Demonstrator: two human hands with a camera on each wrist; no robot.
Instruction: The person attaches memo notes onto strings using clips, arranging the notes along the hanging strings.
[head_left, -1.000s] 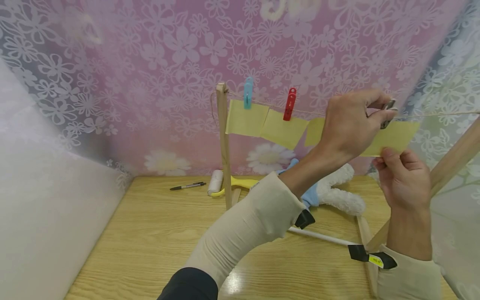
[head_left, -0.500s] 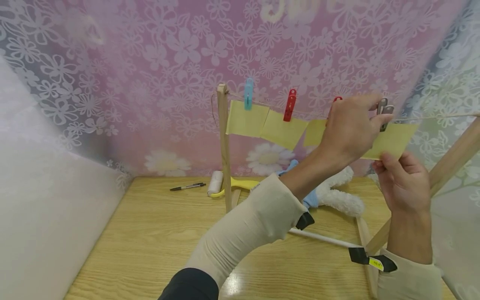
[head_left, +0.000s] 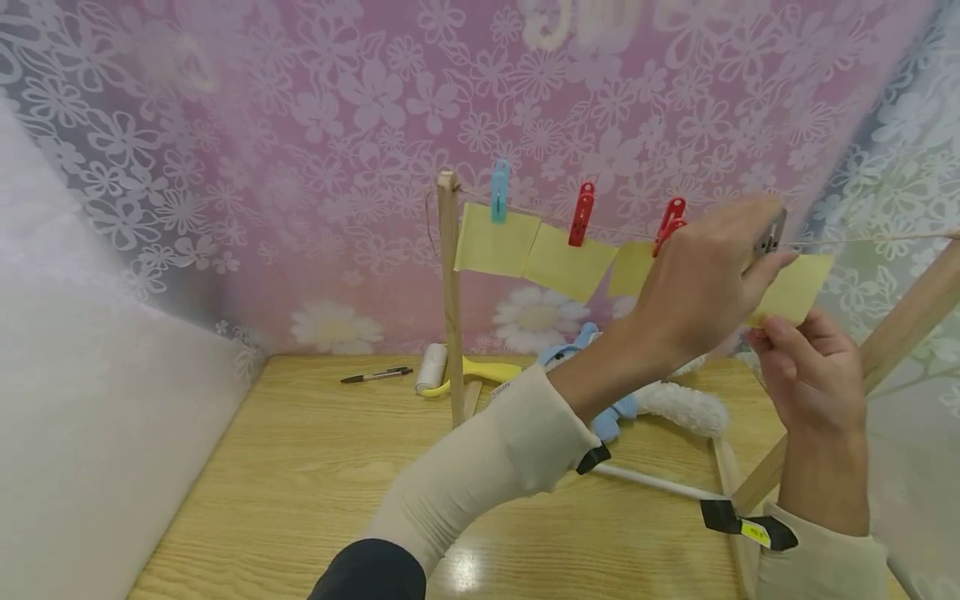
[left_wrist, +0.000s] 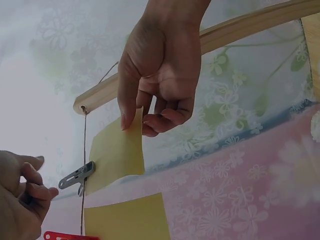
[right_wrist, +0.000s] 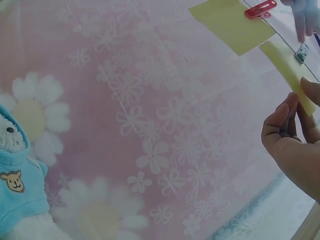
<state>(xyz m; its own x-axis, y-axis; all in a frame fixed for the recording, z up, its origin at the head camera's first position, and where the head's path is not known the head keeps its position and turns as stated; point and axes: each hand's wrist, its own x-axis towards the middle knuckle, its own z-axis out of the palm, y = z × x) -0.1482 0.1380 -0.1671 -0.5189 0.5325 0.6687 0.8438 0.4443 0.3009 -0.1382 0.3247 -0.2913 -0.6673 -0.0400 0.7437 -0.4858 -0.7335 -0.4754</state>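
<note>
A grey clothespin (left_wrist: 77, 175) clamps a yellow paper sheet (left_wrist: 116, 150) onto a thin string (left_wrist: 84, 130). My left hand (head_left: 701, 267) is beside this clothespin; in the left wrist view a gap shows between its loosely bent fingers (left_wrist: 36, 175) and the clothespin. My right hand (head_left: 817, 379) pinches the sheet's lower edge between thumb and fingers. Farther left along the string, red clothespins (head_left: 582, 214) and a light blue clothespin (head_left: 499, 192) hold more yellow sheets (head_left: 566, 262). In the head view, the left hand covers part of the string and sheets.
Wooden posts (head_left: 450, 308) carry the string at both ends, with a white rod (head_left: 652, 478) low between them. A plush toy (head_left: 678, 408) in blue clothing lies behind my left forearm. On the table (head_left: 300, 483) are a pen (head_left: 377, 375), a white roll (head_left: 431, 369) and a yellow object (head_left: 491, 368).
My left hand has let go of the grey clothespin, which now stays on the string and sheet. The right hand keeps its pinch on the sheet and has barely moved.
</note>
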